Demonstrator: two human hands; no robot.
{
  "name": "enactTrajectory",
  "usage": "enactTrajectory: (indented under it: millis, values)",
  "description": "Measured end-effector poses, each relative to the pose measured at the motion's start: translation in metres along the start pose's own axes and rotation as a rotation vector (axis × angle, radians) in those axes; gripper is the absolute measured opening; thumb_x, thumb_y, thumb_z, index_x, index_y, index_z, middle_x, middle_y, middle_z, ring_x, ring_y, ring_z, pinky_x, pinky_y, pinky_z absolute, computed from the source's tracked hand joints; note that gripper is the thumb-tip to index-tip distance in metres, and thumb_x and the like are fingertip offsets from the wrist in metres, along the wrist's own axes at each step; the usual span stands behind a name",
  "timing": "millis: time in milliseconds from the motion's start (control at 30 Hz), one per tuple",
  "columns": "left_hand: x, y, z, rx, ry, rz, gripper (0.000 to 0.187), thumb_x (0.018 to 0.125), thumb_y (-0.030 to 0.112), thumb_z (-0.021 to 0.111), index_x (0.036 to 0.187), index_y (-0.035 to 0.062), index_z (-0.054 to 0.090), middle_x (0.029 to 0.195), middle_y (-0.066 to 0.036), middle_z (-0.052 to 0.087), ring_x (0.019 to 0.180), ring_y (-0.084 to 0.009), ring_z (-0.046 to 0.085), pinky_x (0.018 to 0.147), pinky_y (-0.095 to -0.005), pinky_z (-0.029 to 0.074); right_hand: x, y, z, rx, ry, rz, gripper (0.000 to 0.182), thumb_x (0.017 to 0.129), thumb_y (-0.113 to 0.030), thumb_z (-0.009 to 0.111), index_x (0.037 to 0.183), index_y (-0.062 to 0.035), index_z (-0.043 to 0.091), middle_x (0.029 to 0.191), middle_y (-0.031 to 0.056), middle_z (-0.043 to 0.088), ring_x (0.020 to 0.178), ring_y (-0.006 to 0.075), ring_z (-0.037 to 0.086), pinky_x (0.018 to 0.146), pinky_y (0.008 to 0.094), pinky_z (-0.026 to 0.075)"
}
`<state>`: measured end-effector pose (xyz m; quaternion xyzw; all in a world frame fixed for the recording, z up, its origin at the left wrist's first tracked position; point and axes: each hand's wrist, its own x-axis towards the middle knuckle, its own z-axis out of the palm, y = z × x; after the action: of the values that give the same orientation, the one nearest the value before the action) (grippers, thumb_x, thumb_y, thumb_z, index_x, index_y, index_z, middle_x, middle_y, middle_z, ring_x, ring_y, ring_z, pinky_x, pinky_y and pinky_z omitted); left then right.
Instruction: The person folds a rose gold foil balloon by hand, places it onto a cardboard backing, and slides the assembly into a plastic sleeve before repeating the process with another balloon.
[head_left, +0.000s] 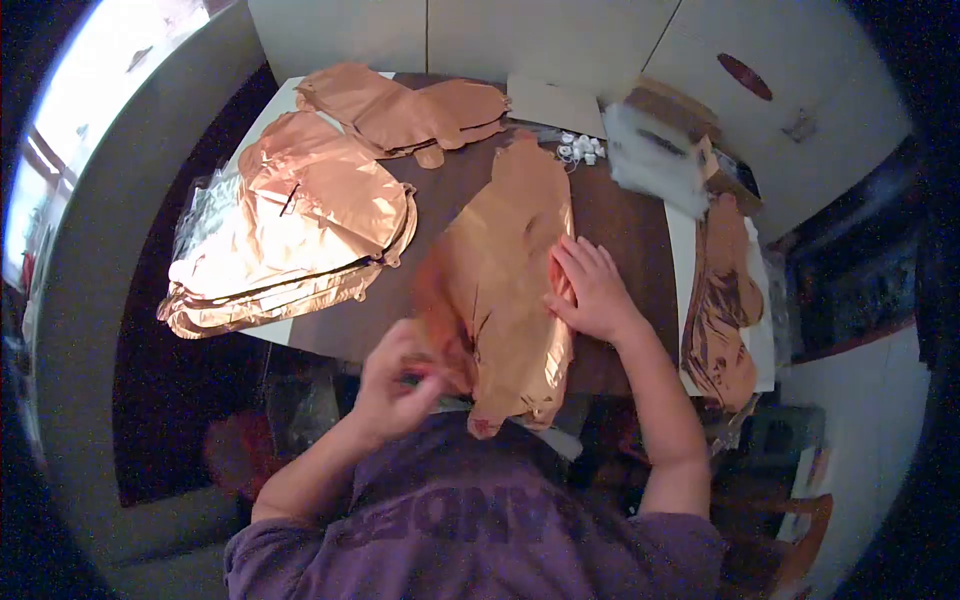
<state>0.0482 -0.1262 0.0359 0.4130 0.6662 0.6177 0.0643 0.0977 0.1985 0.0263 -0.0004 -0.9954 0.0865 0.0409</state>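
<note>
A flat, uninflated copper-coloured foil balloon (515, 270) lies lengthwise before me, its lower end over the table's front edge. My right hand (597, 290) is at its right edge, with a fold of foil between thumb and fingers. At the lower left side, my left hand (400, 380) is curled and blurred, thumb and fingers closed at the foil's edge. The left flap of the balloon is smeared by motion. A stack of similar foil balloons (310, 200) lies to the left, with a thin dark piece on top.
More foil balloons (410, 110) lie at the back of the brown tabletop (620, 225). Small white pieces (580, 150) sit beside a pale board (555, 100). Clear plastic packaging (655, 150) is at the back right, and a folded foil pile (722, 300) lies at the right edge.
</note>
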Motion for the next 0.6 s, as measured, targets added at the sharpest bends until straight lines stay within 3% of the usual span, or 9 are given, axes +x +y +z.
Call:
enactTrajectory:
  millis: [33,133,233,267,300,367,467,600]
  values:
    - [0.023,0.005,0.008,0.127,-0.107,0.309,0.017,0.084,0.014,0.068,0.097,0.0018,0.065,0.098,-0.013,0.064,0.093,-0.0251,0.061,0.082,-0.0395,0.050,0.001,-0.001,-0.002,0.002,-0.007,0.003,0.072,0.083,-0.045,0.065,0.138,-0.0051,0.043,0.148,0.0180,0.038,0.139,0.0389,0.033,0.116,0.0528,0.021]
    - [0.055,0.024,0.038,0.109,-0.473,0.425,0.017,0.085,0.017,0.067,0.094,0.0020,0.066,0.102,-0.015,0.062,0.097,-0.0302,0.059,0.085,-0.0427,0.048,0.001,0.007,0.001,0.000,0.011,-0.034,0.071,0.080,-0.043,0.068,0.136,-0.0056,0.045,0.145,0.0174,0.041,0.137,0.0387,0.035,0.116,0.0526,0.022]
    - [0.071,0.000,0.028,-0.133,-0.762,-0.145,0.023,0.088,0.018,0.065,0.106,0.0030,0.064,0.125,-0.019,0.057,0.115,-0.0297,0.057,0.098,-0.0407,0.044,0.007,0.009,-0.002,0.041,0.043,-0.083,0.070,0.073,-0.039,0.074,0.129,-0.0064,0.050,0.137,0.0158,0.046,0.134,0.0375,0.038,0.115,0.0529,0.024]
    - [0.071,-0.024,0.030,-0.215,-0.464,-0.195,0.025,0.090,0.020,0.064,0.107,0.0014,0.065,0.124,-0.020,0.058,0.116,-0.0331,0.056,0.099,-0.0413,0.044,0.008,0.011,-0.001,0.046,0.050,-0.088,0.069,0.072,-0.039,0.075,0.128,-0.0066,0.051,0.136,0.0157,0.047,0.133,0.0373,0.038,0.115,0.0531,0.025]
    - [0.082,-0.033,0.021,0.073,-0.371,-0.051,0.034,0.091,0.024,0.063,0.117,0.0026,0.061,0.131,-0.023,0.053,0.123,-0.0359,0.051,0.104,-0.0458,0.039,0.008,0.013,-0.001,0.053,0.056,-0.092,0.068,0.071,-0.039,0.075,0.126,-0.0067,0.052,0.135,0.0156,0.048,0.133,0.0370,0.038,0.114,0.0534,0.025]
    - [0.083,-0.046,0.035,0.726,-0.119,0.045,0.051,0.092,0.035,0.059,0.131,0.0020,0.051,0.141,-0.026,0.044,0.133,-0.0422,0.039,0.111,-0.0521,0.029,0.008,0.013,-0.001,0.091,0.100,-0.121,0.064,0.072,-0.038,0.075,0.123,-0.0067,0.054,0.131,0.0157,0.050,0.129,0.0373,0.042,0.112,0.0520,0.029]
    - [0.082,-0.065,0.054,0.795,-0.254,0.063,0.071,0.092,0.047,0.054,0.141,-0.0019,0.039,0.147,-0.028,0.035,0.140,-0.0463,0.027,0.115,-0.0563,0.018,0.014,0.016,-0.002,0.216,0.131,-0.138,0.055,0.075,-0.037,0.074,0.117,-0.0058,0.058,0.124,0.0155,0.053,0.120,0.0368,0.048,0.105,0.0481,0.037]
    - [0.082,-0.069,0.070,0.867,-0.351,0.085,0.082,0.090,0.055,0.051,0.140,-0.0087,0.036,0.148,-0.031,0.033,0.140,-0.0485,0.025,0.115,-0.0571,0.017,0.020,0.021,-0.001,0.360,0.133,-0.068,0.039,0.081,-0.031,0.071,0.107,-0.0037,0.062,0.110,0.0145,0.058,0.106,0.0349,0.055,0.094,0.0425,0.044]
